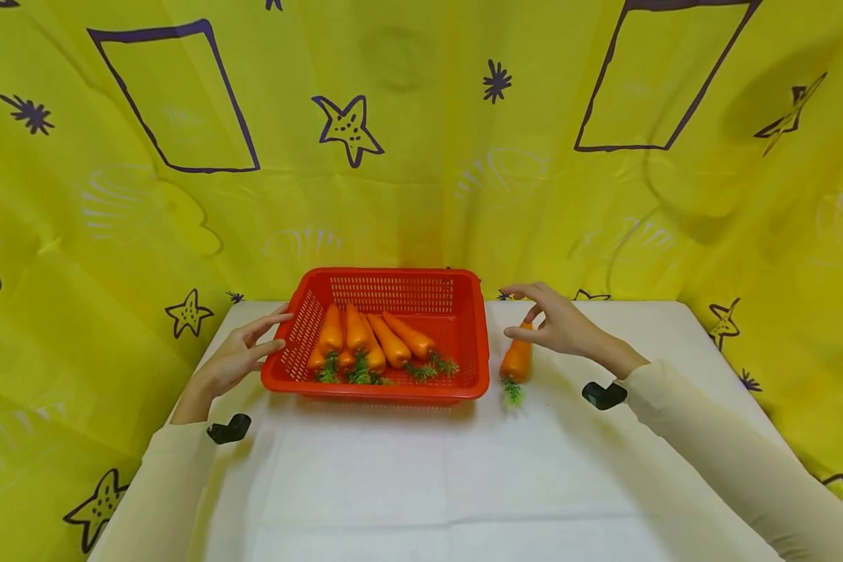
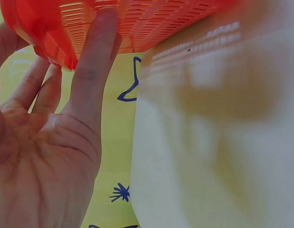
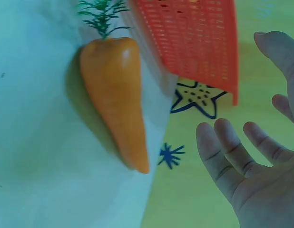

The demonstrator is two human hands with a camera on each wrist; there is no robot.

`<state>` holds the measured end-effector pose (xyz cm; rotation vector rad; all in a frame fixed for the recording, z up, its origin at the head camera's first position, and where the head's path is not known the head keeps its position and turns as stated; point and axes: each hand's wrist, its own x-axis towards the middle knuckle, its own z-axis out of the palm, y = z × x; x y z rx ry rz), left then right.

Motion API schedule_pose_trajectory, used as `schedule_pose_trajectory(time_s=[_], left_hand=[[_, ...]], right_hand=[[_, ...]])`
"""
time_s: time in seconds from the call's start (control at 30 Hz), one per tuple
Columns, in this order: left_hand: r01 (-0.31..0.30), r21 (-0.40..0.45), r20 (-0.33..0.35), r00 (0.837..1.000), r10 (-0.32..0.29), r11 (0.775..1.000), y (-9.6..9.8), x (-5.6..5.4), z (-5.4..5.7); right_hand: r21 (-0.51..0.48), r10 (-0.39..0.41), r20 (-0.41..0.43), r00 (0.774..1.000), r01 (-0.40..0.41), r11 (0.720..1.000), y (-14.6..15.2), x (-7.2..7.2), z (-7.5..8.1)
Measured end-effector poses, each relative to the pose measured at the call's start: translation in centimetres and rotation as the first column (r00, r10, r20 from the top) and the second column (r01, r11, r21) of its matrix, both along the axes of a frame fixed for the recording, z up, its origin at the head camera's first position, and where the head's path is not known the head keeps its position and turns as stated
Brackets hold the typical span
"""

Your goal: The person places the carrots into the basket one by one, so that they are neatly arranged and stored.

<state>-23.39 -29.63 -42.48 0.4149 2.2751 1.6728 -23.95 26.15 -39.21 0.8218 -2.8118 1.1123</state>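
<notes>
A red plastic basket [image 1: 386,394] sits on the white table, with several orange carrots [image 1: 393,343] with green leafy tops lying inside. My left hand [image 1: 235,355] is at the basket's left side, its spread fingers and thumb touching the rim. In the left wrist view one long digit [image 2: 92,61] lies against the slotted outer wall. Right of the basket, a single carrot [image 1: 516,359] lies on the cloth, leaves toward me. Over its narrow end hovers my right hand [image 1: 562,320], fingers apart and holding nothing; the right wrist view shows the hand beside the carrot's tip.
A white cloth covers the table [image 1: 449,476], whose far edge runs just behind the basket. Yellow curtain [image 1: 421,195] with dark star drawings hangs at the back and both sides. Each wrist carries a small dark device [image 1: 604,396].
</notes>
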Motion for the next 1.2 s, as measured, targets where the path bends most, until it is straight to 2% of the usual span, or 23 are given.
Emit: schedule_pose_trajectory(time_s=[0.33, 0.63, 0.77, 1.0, 1.2], left_hand=[[-0.001, 0.001, 0.005, 1.0, 0.001, 1.0, 0.1, 0.0, -0.1], [-0.003, 0.02, 0.016, 1.0, 0.003, 1.0, 0.2, 0.0, -0.1], [-0.001, 0.014, 0.016, 1.0, 0.001, 1.0, 0.2, 0.0, -0.1], [-0.002, 0.016, 0.007, 1.0, 0.002, 1.0, 0.0, -0.2, -0.1], [0.001, 0.023, 0.016, 1.0, -0.001, 1.0, 0.0, -0.2, -0.1]], right_hand=[[0.004, -0.073, 0.13, 0.989, 0.073, 0.997, 1.2, 0.7, -3.7], [0.037, -0.142, 0.122, 0.982, 0.138, 0.99, 1.2, 0.6, -6.1], [0.055, -0.181, 0.139, 0.974, 0.175, 0.983, 1.2, 0.6, -6.6], [0.066, -0.185, 0.209, 0.96, 0.175, 0.982, 1.3, 0.6, -6.6], [0.052, -0.169, 0.354, 0.92, 0.162, 0.986, 1.1, 0.2, -6.4]])
